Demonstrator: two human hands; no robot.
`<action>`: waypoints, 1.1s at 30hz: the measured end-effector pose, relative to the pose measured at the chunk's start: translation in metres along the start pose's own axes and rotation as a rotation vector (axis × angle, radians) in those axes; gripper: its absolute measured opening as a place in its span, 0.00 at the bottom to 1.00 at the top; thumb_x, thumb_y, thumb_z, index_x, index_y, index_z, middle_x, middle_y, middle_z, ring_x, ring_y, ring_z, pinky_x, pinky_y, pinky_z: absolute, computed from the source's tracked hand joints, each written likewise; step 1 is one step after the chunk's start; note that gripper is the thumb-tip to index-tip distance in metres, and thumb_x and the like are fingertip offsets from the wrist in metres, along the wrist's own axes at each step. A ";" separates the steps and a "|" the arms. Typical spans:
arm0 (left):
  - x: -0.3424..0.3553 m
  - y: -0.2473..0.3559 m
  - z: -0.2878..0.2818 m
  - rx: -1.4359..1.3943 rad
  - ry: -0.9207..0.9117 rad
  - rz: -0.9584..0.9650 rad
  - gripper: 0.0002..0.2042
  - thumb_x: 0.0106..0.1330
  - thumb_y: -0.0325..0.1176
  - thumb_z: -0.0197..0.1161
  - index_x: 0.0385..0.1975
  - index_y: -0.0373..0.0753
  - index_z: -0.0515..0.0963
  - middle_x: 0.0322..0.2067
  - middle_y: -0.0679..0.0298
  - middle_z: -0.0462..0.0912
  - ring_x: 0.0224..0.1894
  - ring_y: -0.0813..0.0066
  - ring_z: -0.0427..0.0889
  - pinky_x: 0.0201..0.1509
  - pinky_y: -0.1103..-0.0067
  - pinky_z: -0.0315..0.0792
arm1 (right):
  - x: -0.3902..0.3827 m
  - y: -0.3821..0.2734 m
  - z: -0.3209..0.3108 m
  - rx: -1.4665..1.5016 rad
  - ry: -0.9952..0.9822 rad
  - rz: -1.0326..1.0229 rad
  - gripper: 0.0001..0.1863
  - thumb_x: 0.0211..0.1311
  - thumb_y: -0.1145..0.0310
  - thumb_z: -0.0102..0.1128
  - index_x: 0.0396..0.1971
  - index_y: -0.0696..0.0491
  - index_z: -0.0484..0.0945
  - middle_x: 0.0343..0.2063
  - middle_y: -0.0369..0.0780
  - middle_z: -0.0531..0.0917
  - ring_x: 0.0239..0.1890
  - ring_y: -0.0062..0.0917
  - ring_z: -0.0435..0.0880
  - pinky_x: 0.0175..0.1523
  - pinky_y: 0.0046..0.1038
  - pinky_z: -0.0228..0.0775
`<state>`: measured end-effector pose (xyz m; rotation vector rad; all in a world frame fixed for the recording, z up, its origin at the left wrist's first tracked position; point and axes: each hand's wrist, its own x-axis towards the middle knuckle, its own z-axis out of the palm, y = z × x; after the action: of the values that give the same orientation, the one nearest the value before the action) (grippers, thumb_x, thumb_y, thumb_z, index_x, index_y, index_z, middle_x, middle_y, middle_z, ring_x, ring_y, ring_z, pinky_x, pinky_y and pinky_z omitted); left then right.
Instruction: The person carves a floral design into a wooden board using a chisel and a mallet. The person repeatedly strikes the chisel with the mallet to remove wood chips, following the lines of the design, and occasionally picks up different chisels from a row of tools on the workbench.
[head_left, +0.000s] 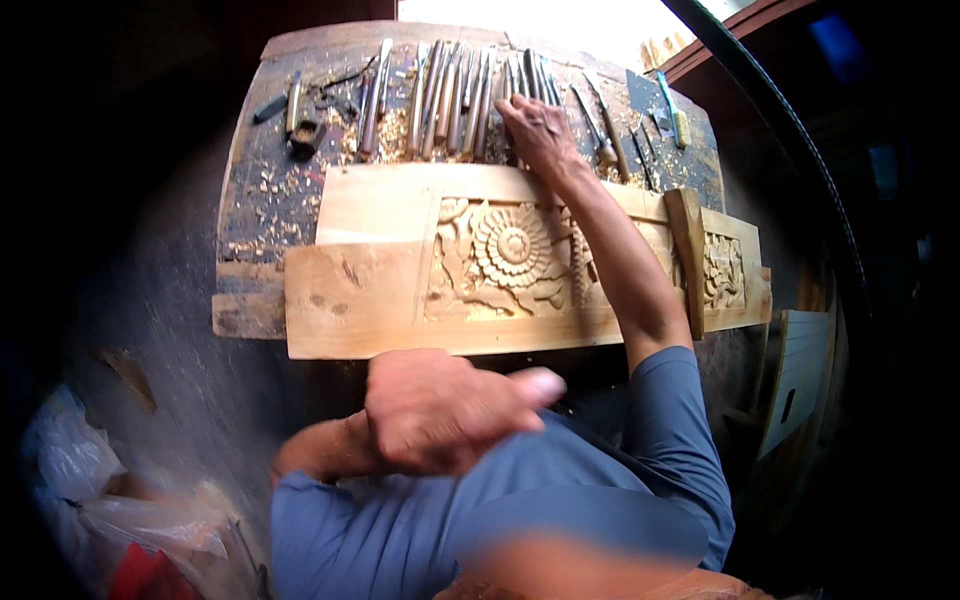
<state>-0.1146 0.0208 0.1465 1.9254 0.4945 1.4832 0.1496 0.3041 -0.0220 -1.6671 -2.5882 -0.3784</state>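
Observation:
At the far side of the bench, my right hand [540,132] is among a row of wood-carving chisels [448,100], its fingers curled down on a chisel handle [508,135]. The hand itself partly hides that chisel. My left hand [440,408] is raised in front of my body, slightly blurred, its fingers curled in and the thumb pointing right. Its palm side is hidden. Between my hands lies a carved wooden panel [370,295] with a round flower and leaves in relief. My right forearm crosses over it.
A wooden bar [686,260] stands across the panel's right part. Wood shavings [285,195] litter the dark bench [245,235]. Further tools lie at both ends of the chisel row, among them a brush [681,128]. Plastic bags [150,520] lie at lower left; a black cable [790,120] hangs at right.

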 end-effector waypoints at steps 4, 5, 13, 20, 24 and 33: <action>0.032 0.018 -0.004 -0.339 -0.056 0.151 0.23 0.62 0.25 0.75 0.60 0.41 0.85 0.33 0.64 0.88 0.20 0.83 0.79 0.20 0.84 0.67 | 0.005 -0.002 -0.005 -0.049 -0.106 -0.022 0.16 0.71 0.82 0.57 0.51 0.48 0.84 0.38 0.37 0.89 0.35 0.25 0.87 0.40 0.27 0.88; 0.033 0.019 -0.005 -0.314 -0.067 0.184 0.23 0.62 0.26 0.74 0.59 0.42 0.85 0.34 0.63 0.88 0.20 0.84 0.78 0.20 0.85 0.66 | 0.006 -0.003 -0.007 -0.034 -0.079 -0.037 0.21 0.70 0.83 0.56 0.55 0.44 0.85 0.40 0.36 0.90 0.39 0.25 0.87 0.44 0.28 0.88; -0.017 -0.015 -0.007 0.281 0.346 0.200 0.12 0.66 0.25 0.71 0.48 0.40 0.84 0.24 0.70 0.85 0.16 0.83 0.74 0.16 0.84 0.62 | 0.017 -0.021 -0.017 0.083 -0.073 0.215 0.11 0.78 0.64 0.58 0.37 0.48 0.88 0.18 0.36 0.86 0.15 0.13 0.75 0.19 0.25 0.70; -0.051 -0.109 0.031 0.346 -0.138 0.105 0.18 0.58 0.23 0.69 0.51 0.35 0.86 0.23 0.69 0.78 0.21 0.78 0.76 0.22 0.79 0.66 | 0.051 -0.021 -0.011 0.299 -0.087 0.480 0.15 0.63 0.59 0.63 0.19 0.48 0.86 0.15 0.35 0.83 0.16 0.19 0.75 0.22 0.31 0.70; -0.022 -0.114 0.025 0.439 -0.401 0.392 0.16 0.58 0.27 0.66 0.47 0.34 0.86 0.22 0.71 0.76 0.22 0.81 0.75 0.23 0.80 0.66 | 0.069 -0.032 -0.038 0.392 -0.373 0.584 0.11 0.58 0.64 0.61 0.30 0.55 0.87 0.28 0.43 0.88 0.31 0.29 0.87 0.37 0.36 0.77; -0.020 -0.133 0.079 0.263 -0.599 0.719 0.15 0.59 0.33 0.65 0.44 0.34 0.84 0.24 0.72 0.76 0.24 0.80 0.76 0.27 0.81 0.67 | 0.070 -0.010 -0.011 0.240 -0.216 0.566 0.16 0.61 0.56 0.59 0.15 0.47 0.77 0.12 0.31 0.74 0.14 0.18 0.69 0.26 0.33 0.70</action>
<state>-0.0329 0.0821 0.0290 2.7911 -0.3306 1.1458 0.1102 0.3598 -0.0015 -2.3211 -2.0296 0.1395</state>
